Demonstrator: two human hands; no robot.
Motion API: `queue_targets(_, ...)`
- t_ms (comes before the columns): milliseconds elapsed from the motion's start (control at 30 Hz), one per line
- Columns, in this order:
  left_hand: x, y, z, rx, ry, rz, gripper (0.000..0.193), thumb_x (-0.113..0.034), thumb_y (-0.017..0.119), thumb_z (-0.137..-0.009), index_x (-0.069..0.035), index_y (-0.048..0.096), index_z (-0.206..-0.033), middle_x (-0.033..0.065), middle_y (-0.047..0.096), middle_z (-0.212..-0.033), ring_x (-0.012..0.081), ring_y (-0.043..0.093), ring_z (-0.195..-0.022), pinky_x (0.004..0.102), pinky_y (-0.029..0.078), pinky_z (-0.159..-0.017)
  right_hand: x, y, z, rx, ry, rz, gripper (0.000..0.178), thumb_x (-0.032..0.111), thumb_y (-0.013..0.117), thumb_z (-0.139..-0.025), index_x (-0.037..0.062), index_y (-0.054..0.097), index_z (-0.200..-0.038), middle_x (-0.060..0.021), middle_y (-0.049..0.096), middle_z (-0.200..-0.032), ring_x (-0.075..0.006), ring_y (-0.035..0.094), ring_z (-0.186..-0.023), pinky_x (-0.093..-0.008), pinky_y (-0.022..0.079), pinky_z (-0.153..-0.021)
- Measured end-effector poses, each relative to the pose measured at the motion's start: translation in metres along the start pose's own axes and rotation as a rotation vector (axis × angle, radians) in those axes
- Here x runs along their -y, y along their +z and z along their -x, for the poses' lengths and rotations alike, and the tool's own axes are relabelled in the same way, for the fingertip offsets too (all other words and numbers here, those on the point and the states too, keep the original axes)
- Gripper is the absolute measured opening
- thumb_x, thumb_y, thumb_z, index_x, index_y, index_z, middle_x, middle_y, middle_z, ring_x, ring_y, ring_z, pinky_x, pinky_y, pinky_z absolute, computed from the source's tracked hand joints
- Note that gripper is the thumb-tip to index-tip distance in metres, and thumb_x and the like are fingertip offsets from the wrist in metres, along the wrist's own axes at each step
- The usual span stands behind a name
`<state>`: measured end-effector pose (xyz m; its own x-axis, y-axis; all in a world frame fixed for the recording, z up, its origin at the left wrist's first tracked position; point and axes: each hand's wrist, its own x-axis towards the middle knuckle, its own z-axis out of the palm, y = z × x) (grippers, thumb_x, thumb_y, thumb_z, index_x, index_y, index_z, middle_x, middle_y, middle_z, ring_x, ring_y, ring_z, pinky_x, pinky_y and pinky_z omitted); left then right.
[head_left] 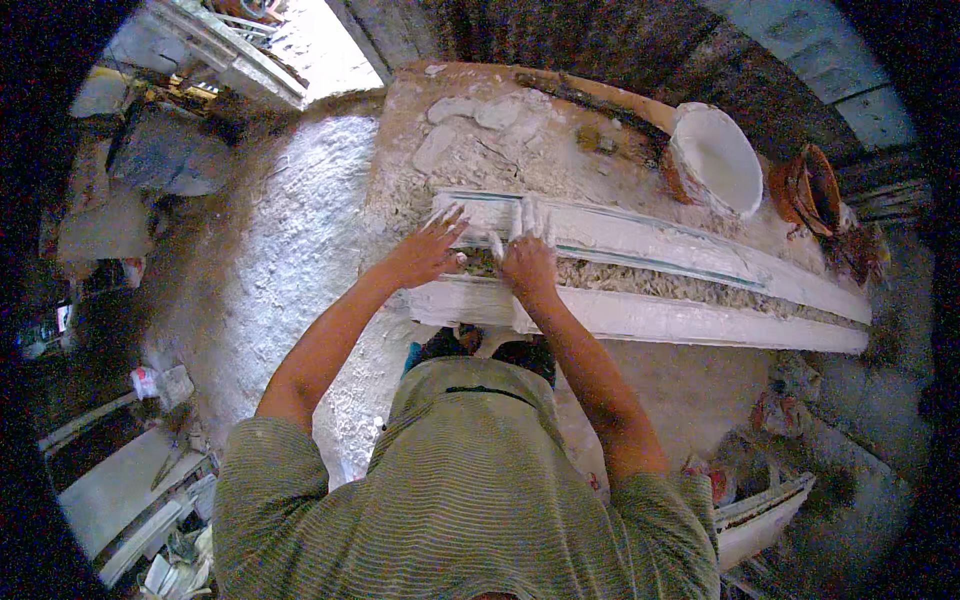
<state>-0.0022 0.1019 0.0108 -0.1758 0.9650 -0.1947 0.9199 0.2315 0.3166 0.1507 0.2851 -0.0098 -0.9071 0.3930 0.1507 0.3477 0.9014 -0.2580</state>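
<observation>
A long white plaster-coated piece (pixel 650 235) runs across the work surface from in front of me toward the right. Alongside it, nearer to me, lies a second long white strip (pixel 680 316), with a rough, crumbly gap between the two. My left hand (pixel 432 248) rests by the left end of the far piece, its fingers spread and their tips on the white surface. Just to its right, my right hand (pixel 527 258) reaches over the gap with fingers stretched out flat on the same piece. Both hands have white smears on the fingers, and nothing is held in either.
A white-lined bucket (pixel 718 160) stands at the back right, beside an orange-brown pot (pixel 806 190). Flat white lumps (pixel 480 112) stick to the far part of the work surface (pixel 400 150). Boards (pixel 130 490) lie at lower left. A bright doorway opens at upper left.
</observation>
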Motion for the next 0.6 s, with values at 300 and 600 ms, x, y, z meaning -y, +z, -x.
queue_targets(300,0.031,-0.016,0.022,-0.079,0.026,0.069,0.075,-0.047,0.046,-0.101,-0.004,0.022,-0.156,0.0199,0.014,-0.165,0.0411,0.017,-0.150,0.0543,0.022,-0.120,-0.009,0.001,0.009,0.075,-0.054,0.075,0.065,0.043,0.053,-0.096,-0.0053,0.049,-0.140,-0.0260,0.042,-0.151,-0.0406,0.038,-0.141,-0.0482,0.021,-0.122)
queue_targets(600,0.027,-0.013,-0.009,-0.014,0.126,0.036,0.073,-0.046,0.045,-0.102,-0.004,0.021,-0.156,0.0202,0.014,-0.164,0.0379,0.018,-0.151,0.0494,0.023,-0.121,-0.039,-0.021,-0.001,0.283,0.021,-0.026,0.024,0.008,0.062,-0.084,-0.0029,0.064,-0.105,-0.0227,0.064,-0.110,-0.0400,0.062,-0.100,-0.0515,0.051,-0.088)
